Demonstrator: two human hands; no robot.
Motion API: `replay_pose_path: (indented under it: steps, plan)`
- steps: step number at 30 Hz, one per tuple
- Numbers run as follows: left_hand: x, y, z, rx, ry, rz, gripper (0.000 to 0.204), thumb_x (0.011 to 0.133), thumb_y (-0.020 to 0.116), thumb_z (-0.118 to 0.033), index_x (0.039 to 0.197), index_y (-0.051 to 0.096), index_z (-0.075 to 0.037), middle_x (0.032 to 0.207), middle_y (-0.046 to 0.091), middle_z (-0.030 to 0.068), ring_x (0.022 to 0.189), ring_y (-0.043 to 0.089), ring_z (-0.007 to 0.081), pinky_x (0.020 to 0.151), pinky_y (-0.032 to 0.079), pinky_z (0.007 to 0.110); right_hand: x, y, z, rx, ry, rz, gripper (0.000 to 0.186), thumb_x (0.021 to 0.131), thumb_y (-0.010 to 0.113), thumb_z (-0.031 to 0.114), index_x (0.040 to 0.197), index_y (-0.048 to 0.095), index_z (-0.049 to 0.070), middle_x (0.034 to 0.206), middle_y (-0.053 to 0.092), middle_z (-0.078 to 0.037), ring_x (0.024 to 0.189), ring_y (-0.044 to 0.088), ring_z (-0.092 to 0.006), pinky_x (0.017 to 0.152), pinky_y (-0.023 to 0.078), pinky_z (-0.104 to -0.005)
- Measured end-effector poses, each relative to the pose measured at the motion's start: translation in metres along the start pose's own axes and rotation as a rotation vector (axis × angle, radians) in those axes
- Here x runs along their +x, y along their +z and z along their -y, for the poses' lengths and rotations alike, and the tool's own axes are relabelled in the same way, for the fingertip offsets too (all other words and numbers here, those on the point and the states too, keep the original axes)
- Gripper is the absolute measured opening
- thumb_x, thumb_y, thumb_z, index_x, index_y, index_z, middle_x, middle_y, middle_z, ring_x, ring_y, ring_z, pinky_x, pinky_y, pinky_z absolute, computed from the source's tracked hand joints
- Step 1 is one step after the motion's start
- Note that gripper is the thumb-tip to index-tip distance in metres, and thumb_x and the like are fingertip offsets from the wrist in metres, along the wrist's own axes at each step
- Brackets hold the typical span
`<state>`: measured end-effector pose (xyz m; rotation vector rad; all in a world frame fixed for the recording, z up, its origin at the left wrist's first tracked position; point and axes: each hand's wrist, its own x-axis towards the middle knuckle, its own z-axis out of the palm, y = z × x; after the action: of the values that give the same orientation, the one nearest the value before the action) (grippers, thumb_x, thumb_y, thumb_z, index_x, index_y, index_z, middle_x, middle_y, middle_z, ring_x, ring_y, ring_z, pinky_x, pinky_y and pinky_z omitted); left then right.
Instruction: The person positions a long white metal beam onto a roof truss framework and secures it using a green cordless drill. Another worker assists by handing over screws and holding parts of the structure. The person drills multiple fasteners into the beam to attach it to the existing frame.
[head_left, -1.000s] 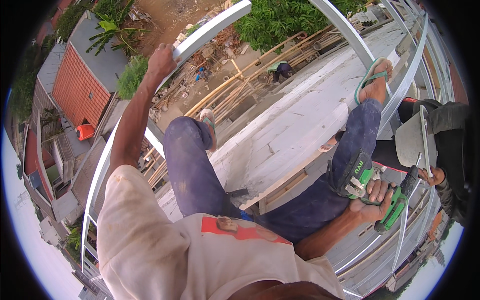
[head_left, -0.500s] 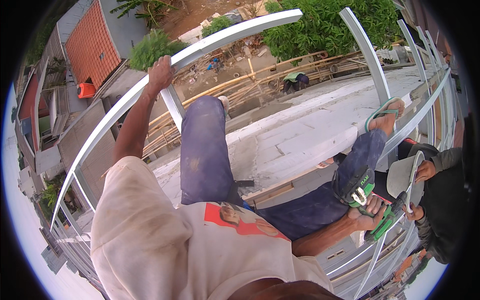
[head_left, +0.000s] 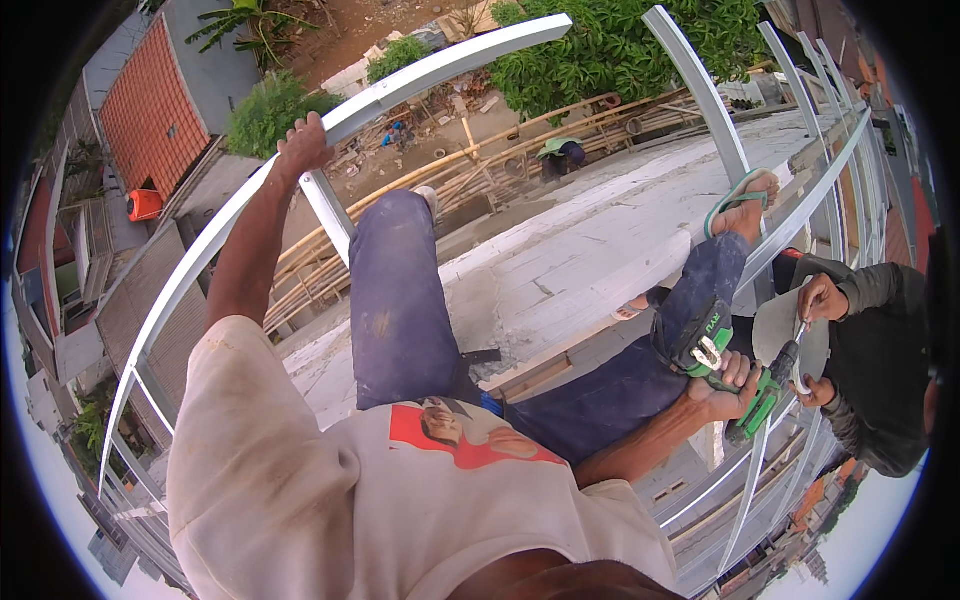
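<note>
My left hand (head_left: 305, 143) is wrapped over a long silvery metal channel (head_left: 225, 212), beside an upright that meets it. My right hand (head_left: 738, 388) grips a green and black cordless drill (head_left: 763, 404) by the handle, its black chuck pointing toward a co-worker at the right. That person's upper hand (head_left: 822, 298) pinches something small and thin near the tip of the drill. The co-worker's other hand (head_left: 816, 391) is just below, next to a pale grey cap (head_left: 775, 325). What the drill bit touches is too small to make out.
My legs straddle the metal frame, one sandalled foot (head_left: 745, 205) against a sloping rail (head_left: 815, 210). A pale block wall (head_left: 570, 265) runs below. Bamboo poles (head_left: 470, 190) and another person (head_left: 560, 157) are farther down. More metal uprights (head_left: 700, 90) stand at the far right.
The view has shifted slightly, so most things sit farther left. The co-worker's upper hand has risen toward the drill's tip. Both my hands keep their grips.
</note>
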<state>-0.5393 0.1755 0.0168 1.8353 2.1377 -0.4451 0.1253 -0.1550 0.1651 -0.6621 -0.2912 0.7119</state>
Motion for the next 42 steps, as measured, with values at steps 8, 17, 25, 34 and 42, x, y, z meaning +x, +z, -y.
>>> replay_pose_path:
  steps: [8,17,25,34,42]
  plan:
    - [0.013,-0.001,0.002,0.030,0.022,0.007,0.062,0.083,0.079,-0.029,0.126,0.041,-0.005,0.135,0.054,0.0280,0.128,0.055,0.0507,0.102,0.043,0.069,-0.007,0.004,-0.008,-0.005,-0.052,-0.048,0.014,0.103,0.052,0.013,0.109,0.059,0.003,0.067,0.045,0.003,0.054,0.044,-0.0105,0.059,0.042,-0.0298]
    - [0.032,0.034,0.046,-0.010,0.238,-0.095,0.069,0.082,0.080,-0.025,0.131,0.040,0.001,0.123,0.056,0.0310,0.114,0.058,0.0523,0.096,0.048,0.060,-0.001,0.018,-0.009,0.052,-0.082,-0.216,0.017,0.099,0.059,0.013,0.115,0.060,0.007,0.067,0.041,0.004,0.053,0.040,-0.0117,0.058,0.038,-0.0332]
    - [0.050,0.036,0.044,-0.001,0.200,-0.005,0.092,0.082,0.081,-0.047,0.141,0.037,0.008,0.134,0.052,0.0336,0.123,0.055,0.0503,0.104,0.045,0.056,-0.002,0.019,-0.006,0.061,-0.098,-0.228,0.018,0.099,0.059,0.012,0.116,0.060,0.007,0.067,0.042,0.004,0.053,0.040,-0.0112,0.059,0.037,-0.0327]
    - [0.064,-0.025,-0.105,-0.200,0.371,-0.339,0.090,0.092,0.061,-0.069,0.145,0.047,0.003,0.138,0.055,0.0286,0.128,0.057,0.0438,0.105,0.047,0.052,0.003,0.070,-0.031,-0.280,0.106,0.029,0.031,0.099,0.058,0.013,0.128,0.051,0.004,0.069,0.039,0.002,0.052,0.040,-0.0105,0.056,0.038,-0.0310]
    - [0.135,-0.022,-0.194,-0.235,0.488,-0.080,0.061,0.083,0.071,-0.043,0.116,0.065,0.009,0.098,0.072,0.0308,0.095,0.071,0.0453,0.085,0.056,0.052,0.041,0.132,-0.114,-0.626,0.566,0.222,0.034,0.099,0.059,0.014,0.129,0.050,0.003,0.068,0.038,0.002,0.050,0.039,-0.0105,0.056,0.036,-0.0304]
